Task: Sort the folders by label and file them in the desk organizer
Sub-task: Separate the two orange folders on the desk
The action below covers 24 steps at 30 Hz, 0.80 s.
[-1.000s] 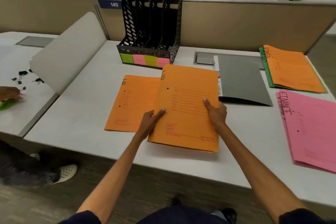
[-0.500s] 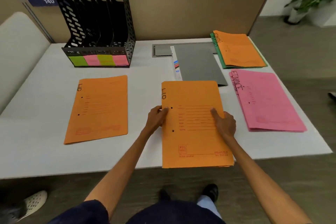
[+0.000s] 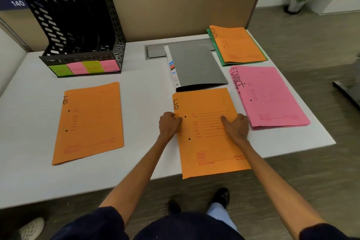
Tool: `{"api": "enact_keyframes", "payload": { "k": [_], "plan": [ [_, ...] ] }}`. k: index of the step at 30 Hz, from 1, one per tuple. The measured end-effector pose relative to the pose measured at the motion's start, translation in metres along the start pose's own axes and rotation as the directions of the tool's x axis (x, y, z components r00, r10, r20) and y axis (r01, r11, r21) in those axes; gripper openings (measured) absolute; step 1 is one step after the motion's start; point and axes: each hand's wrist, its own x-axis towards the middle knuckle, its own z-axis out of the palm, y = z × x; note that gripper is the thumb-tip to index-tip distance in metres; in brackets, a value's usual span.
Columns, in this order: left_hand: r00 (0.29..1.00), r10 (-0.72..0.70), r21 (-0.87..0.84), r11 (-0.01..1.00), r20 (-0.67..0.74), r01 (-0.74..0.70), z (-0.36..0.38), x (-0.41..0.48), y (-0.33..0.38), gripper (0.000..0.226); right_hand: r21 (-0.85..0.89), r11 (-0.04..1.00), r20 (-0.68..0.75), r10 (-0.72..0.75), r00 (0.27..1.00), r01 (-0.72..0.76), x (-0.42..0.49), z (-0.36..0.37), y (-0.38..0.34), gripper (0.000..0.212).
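HR folder [image 3: 208, 132]: lying lengthwise away from us, label end far, near end overhanging the worktop [image 3: 144, 103]
Left hand [image 3: 169, 125], right hand [image 3: 236, 125]: we are gripping its long edges

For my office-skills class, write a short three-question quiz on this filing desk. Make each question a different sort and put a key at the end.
1. True or false: the left hand and the right hand both hold the near orange folder.
2. Which label is written on the pink stack? A: HR. B: FINANCE. C: ADMIN.
3. How many folders on the table show the label HR?
Key: 1 true; 2 B; 3 two, the near orange folder and the left orange folder.
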Motion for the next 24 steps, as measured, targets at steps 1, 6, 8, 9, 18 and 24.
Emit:
{"api": "enact_keyframes", "payload": {
  "k": [1, 6, 8, 9, 18, 24],
  "plan": [
    [1.0, 0.012, -0.009, 1.0, -0.002, -0.012, -0.001, 0.0, 0.001, 0.013, -0.021, 1.0, -0.006, -0.007, 1.0, 0.007, 0.001, 0.001, -0.002, 0.078],
    [0.998, 0.066, -0.025, 0.997, -0.017, -0.066, -0.005, 0.001, 0.008, 0.006, -0.142, 0.99, 0.016, -0.02, 1.0, 0.023, 0.007, 0.004, -0.012, 0.075],
    [0.997, 0.073, -0.012, 0.997, -0.034, -0.074, -0.005, 0.005, 0.009, 0.021, -0.176, 0.984, 0.034, -0.026, 0.999, 0.032, 0.01, 0.006, -0.015, 0.072],
    [0.997, 0.072, 0.0, 0.997, -0.037, -0.072, -0.006, 0.006, 0.01, 0.028, -0.189, 0.981, 0.038, -0.033, 0.999, 0.039, 0.011, 0.007, -0.016, 0.07],
    [0.999, 0.038, -0.053, 0.998, -0.026, -0.04, -0.012, 0.019, 0.014, 0.044, -0.171, 0.984, 0.05, -0.044, 0.998, 0.052, 0.017, 0.012, -0.028, 0.072],
    [0.996, 0.07, -0.011, 0.997, -0.055, -0.071, -0.017, 0.028, 0.018, 0.034, -0.195, 0.978, 0.126, -0.05, 0.991, 0.074, 0.03, 0.009, -0.038, 0.074]
  ]
}}
